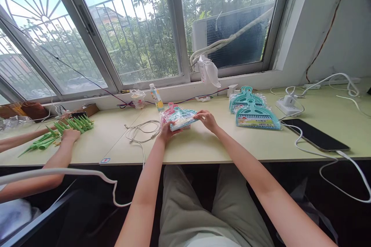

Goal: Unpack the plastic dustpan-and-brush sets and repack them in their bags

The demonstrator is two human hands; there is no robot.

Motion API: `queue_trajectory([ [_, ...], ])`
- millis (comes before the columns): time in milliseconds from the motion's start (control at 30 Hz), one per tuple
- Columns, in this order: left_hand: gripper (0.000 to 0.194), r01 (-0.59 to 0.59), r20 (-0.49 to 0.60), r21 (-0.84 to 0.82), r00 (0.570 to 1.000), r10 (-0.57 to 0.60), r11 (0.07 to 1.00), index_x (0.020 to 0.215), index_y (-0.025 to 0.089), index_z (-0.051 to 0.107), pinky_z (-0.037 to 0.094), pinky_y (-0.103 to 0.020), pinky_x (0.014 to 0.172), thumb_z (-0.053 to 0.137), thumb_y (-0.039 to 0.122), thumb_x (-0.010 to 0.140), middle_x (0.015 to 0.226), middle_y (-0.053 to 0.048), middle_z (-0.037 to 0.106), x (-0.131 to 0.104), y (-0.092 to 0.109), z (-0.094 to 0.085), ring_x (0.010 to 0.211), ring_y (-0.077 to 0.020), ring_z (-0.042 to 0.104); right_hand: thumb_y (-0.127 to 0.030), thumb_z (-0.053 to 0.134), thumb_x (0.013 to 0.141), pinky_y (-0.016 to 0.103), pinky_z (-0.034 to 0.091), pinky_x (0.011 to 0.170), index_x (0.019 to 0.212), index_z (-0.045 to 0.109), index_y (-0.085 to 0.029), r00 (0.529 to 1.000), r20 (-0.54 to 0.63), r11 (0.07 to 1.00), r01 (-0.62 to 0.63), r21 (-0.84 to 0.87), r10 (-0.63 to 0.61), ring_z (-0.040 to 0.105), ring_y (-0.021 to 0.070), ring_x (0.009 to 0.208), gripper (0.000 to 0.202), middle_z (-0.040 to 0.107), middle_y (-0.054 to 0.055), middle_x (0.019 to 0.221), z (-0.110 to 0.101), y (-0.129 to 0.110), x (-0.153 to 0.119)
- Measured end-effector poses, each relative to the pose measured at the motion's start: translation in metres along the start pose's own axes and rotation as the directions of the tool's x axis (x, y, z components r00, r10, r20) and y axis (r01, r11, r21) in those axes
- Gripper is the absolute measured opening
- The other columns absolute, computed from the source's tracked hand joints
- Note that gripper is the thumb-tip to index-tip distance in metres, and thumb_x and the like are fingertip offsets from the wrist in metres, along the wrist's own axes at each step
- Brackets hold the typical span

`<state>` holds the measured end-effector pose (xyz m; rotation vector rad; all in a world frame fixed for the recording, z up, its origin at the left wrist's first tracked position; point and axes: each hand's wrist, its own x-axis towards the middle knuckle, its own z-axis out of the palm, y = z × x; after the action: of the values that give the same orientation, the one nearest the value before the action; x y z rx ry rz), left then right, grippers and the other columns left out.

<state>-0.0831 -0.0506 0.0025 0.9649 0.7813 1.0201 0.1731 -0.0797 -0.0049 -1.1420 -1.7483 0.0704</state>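
Observation:
Between my hands is a teal mini dustpan and brush set (183, 118) in clear plastic wrap, tilted a little above the table. My left hand (167, 132) grips its lower left corner. At the upper right corner, the fingers of my right hand (206, 119) pinch the wrapped set. Behind it lies a pink dustpan set (171, 108), partly covered by the teal one. To the right, more wrapped teal dustpan sets (257, 115) lie overlapping, their blue bristles and printed labels showing.
A drink bottle (157, 97) stands by the window sill. A coiled cable (143, 131) lies left of my hands. At right are a phone (315, 135) on a charging cable and a white plug adapter (289, 104). A co-worker's hands rest at green stalk-like pieces (77, 124) on the left.

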Motion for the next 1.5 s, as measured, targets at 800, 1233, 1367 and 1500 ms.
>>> queue_trajectory([
  [800, 0.062, 0.055, 0.311, 0.292, 0.939, -0.149, 0.955, 0.136, 0.007, 0.052, 0.059, -0.032, 0.067, 0.062, 0.014, 0.075, 0.099, -0.016, 0.074, -0.012, 0.0, 0.005, 0.082, -0.0277, 0.074, -0.023, 0.07, 0.08, 0.045, 0.051, 0.095, 0.088, 0.078, -0.025, 0.969, -0.233, 0.992, -0.057, 0.115, 0.082, 0.059, 0.0254, 0.106, 0.011, 0.058, 0.009, 0.125, 0.007, 0.01, 0.001],
  [1233, 0.07, 0.034, 0.239, 0.325, 0.964, -0.117, 0.945, 0.135, 0.015, 0.053, 0.056, -0.029, 0.056, 0.068, 0.022, 0.067, 0.099, -0.014, 0.074, -0.01, -0.003, 0.008, 0.069, -0.0224, 0.072, -0.042, 0.077, 0.076, 0.033, 0.059, 0.074, 0.105, 0.071, -0.014, 0.787, 0.32, 0.577, -0.609, 0.544, 0.528, 0.069, 0.0215, 0.081, 0.041, 0.074, 0.009, 0.089, 0.001, 0.01, 0.002],
  [1367, 0.081, -0.062, 0.232, 0.352, 0.973, -0.023, 0.934, 0.145, 0.02, 0.041, 0.053, -0.027, 0.052, 0.071, 0.03, 0.071, 0.109, -0.014, 0.072, -0.009, -0.003, 0.011, 0.066, -0.0201, 0.071, -0.032, 0.079, 0.075, 0.028, 0.058, 0.067, 0.094, 0.073, -0.015, 0.775, 0.25, 0.528, -0.592, 0.609, 0.581, 0.066, 0.0149, 0.067, 0.026, 0.073, 0.003, 0.078, 0.003, 0.008, 0.002],
  [1500, 0.096, -0.199, 0.146, 0.314, 0.976, 0.16, 0.928, 0.156, 0.032, 0.015, 0.051, -0.024, 0.051, 0.071, 0.042, 0.079, 0.123, -0.011, 0.067, -0.004, -0.001, 0.015, 0.067, -0.0169, 0.071, -0.024, 0.075, 0.078, 0.029, 0.06, 0.068, 0.093, 0.073, -0.014, 0.732, 0.161, 0.486, -0.582, 0.652, 0.661, 0.067, 0.0139, 0.065, 0.018, 0.073, 0.004, 0.077, 0.007, 0.012, 0.003],
])
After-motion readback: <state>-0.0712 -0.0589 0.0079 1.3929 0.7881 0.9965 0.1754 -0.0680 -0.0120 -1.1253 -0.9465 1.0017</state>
